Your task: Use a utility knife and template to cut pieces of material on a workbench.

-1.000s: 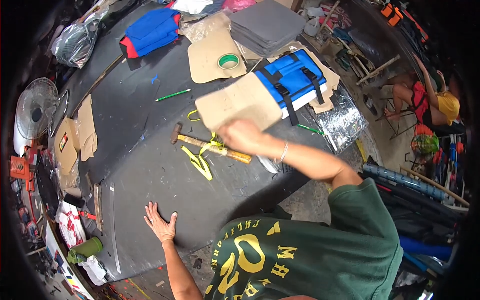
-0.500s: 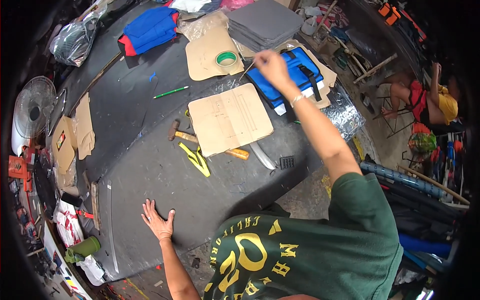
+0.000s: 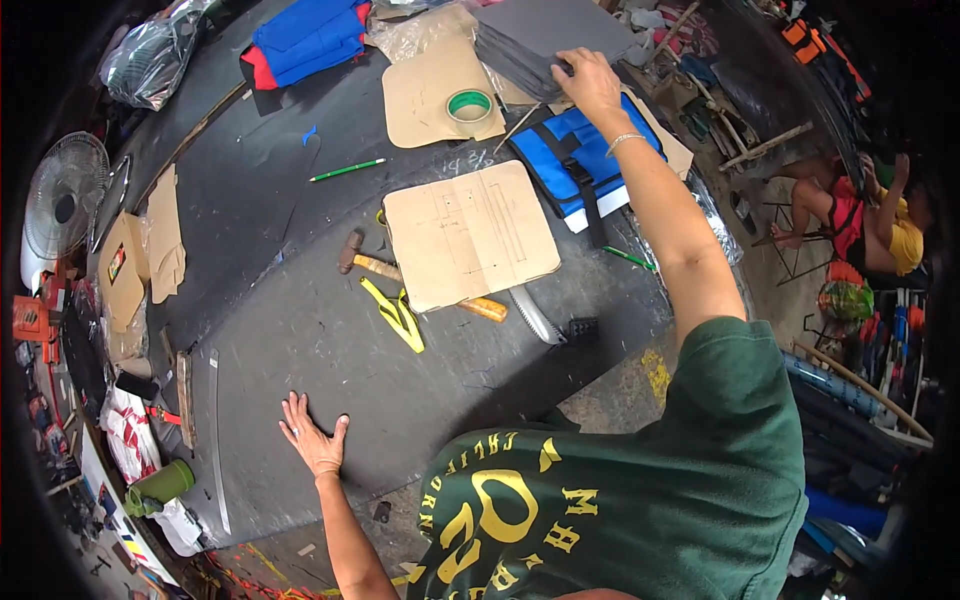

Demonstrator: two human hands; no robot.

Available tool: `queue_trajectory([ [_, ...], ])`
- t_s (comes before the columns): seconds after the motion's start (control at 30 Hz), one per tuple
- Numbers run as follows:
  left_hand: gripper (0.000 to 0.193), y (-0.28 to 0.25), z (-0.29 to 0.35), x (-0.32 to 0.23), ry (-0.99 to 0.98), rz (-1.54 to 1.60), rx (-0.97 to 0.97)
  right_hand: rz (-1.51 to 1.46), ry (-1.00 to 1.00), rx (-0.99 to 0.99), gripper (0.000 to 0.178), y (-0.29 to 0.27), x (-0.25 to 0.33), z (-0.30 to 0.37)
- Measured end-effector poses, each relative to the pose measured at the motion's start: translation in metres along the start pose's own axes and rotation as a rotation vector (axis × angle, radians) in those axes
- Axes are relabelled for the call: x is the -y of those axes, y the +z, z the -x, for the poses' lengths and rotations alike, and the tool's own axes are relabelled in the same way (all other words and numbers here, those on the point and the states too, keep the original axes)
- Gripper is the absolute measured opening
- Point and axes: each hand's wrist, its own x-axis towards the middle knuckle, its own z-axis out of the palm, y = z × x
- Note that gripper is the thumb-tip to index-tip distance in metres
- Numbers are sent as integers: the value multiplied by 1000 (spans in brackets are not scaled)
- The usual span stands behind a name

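Note:
My left hand (image 3: 312,437) rests flat on the dark tabletop, fingers spread, holding nothing. My right hand (image 3: 592,84) is stretched out above the far edge of a blue bag (image 3: 553,172), beside a stack of grey sheets (image 3: 560,38). Its fingers are loosely bent, with a gap to the thumb and nothing visible between them. The bag has black straps with a buckle and white edging along its near side. Left of it lies a brown cardboard pattern (image 3: 470,235) with pencil lines, covering part of a hammer (image 3: 352,252) and a curved saw blade (image 3: 535,315).
A roll of green tape (image 3: 469,104) sits on another cardboard piece (image 3: 425,105). Around them are a green pencil (image 3: 347,170), yellow strap (image 3: 393,314) and folded blue cloth (image 3: 308,42). A fan (image 3: 65,200) stands left; another person (image 3: 850,215) sits at right.
My right hand has moved farther out and to the right. The blue bag has turned slightly, and another green pencil shows more fully beside it. My left hand has stayed in place.

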Motion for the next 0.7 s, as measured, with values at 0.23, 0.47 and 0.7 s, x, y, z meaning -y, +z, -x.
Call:
queue_trajectory([
  [0.23, 97, 2, -1, 1, 7, 4, -3, -9, 34, -125, 37, -5, -6, -15],
  [0.47, 98, 3, 3, 6, 12, -8, -16, -964, 647, -107, 67, 12, -3, -24],
  [0.7, 98, 2, 0, 2, 12, -3, -6, -1740, 994, -161, 57, 68, -83, -33],
])
